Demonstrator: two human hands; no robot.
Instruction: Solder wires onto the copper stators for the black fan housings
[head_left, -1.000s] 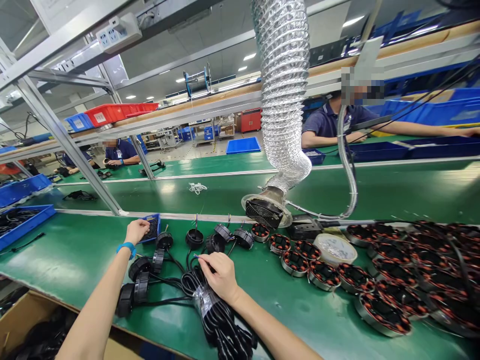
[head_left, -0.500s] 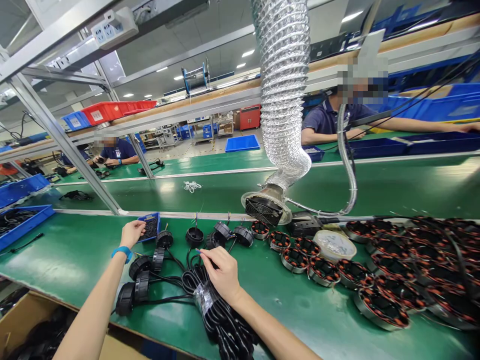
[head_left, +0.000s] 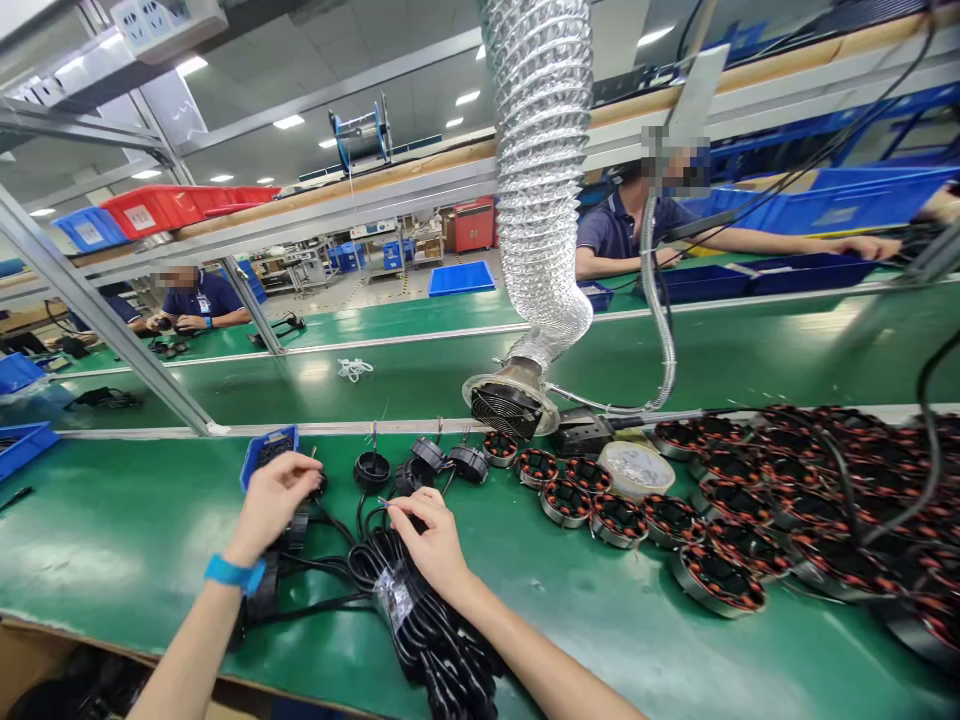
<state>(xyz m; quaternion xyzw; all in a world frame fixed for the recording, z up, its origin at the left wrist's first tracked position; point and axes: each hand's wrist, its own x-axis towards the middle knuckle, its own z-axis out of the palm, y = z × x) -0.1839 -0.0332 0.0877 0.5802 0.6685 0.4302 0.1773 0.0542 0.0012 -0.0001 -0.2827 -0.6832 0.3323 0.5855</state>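
My left hand [head_left: 279, 500], with a blue band at the wrist, is closed in a pinch just in front of a small blue bin [head_left: 250, 462] of small dark pieces. Whatever sits between its fingertips is too small to make out. My right hand [head_left: 429, 540] pinches the thin coloured wire ends of a black cable, above a bundle of black cables [head_left: 442, 640] with clear wrap around it. Several round black housings on cables lie about, one black housing [head_left: 372, 470] standing behind the right hand with wires pointing up. Others are partly hidden by my left forearm.
Rows of motor stators [head_left: 616, 518] with orange-and-black windings cover the right side. A round translucent tub [head_left: 636, 468] stands among them. Above the bench hangs a silver duct [head_left: 538, 180] with a fan [head_left: 507, 410]. Across the line, a co-worker's arm [head_left: 780, 240] reaches over dark blue trays.
My left hand has come away from the small blue bin, moving right and nearer to my right hand. My right hand keeps its pinch on the wire ends. The whole view has shifted somewhat.
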